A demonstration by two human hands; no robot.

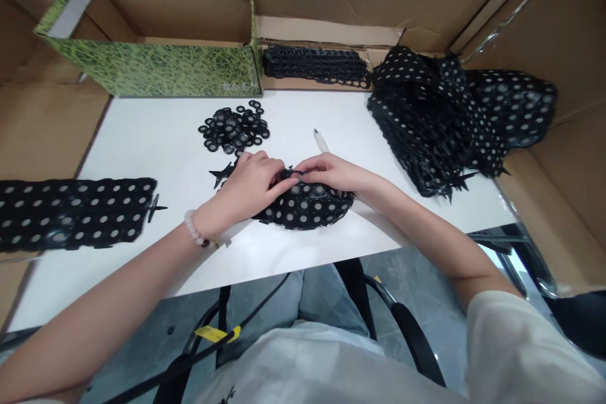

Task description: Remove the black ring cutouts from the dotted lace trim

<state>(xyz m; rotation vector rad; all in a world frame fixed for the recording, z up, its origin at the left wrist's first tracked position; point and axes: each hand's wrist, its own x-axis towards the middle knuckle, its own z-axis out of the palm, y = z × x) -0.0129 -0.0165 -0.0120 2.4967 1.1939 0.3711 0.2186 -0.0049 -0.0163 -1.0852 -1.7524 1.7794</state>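
White worktop (pixel 142 158) viewed from above, walled at the back and sides by brown cardboard panels (pixel 57 132). Grey tiled floor (pixel 416 271) lies below the front edge at lower right, and 1 black chair frame (pixel 407 328) shows at lower centre.

Upper left: 1 green-patterned cardboard box (pixel 156 69). Upper centre: 1 narrow stack of black perforated strips (pixel 315 65), behind the worktop's back edge. Centre: 1 loose pile of black rings (pixel 233 127), too many and overlapping to count exactly. Right: 1 large heap of black sheet with pale round holes (pixel 454 113). Left edge: 1 flat black sheet with holes (pixel 71 214), with 1 small black spiky offcut (pixel 154 207) just beside it. Centre, above the hands: 1 white pen-like item (pixel 320 140), partly visible.

Lower centre: 1 perforated black sheet (pixel 303 205) lies on the worktop under 2 hands. The left hand (pixel 246 186), wearing 1 pale beaded bracelet (pixel 193 227), and the right hand (pixel 326 172) meet at the sheet's upper edge. The fingers (pixel 284 184) of both hands are bent inward, pinching that edge between them. 1 more black offcut (pixel 222 173) sits just beyond the left hand.
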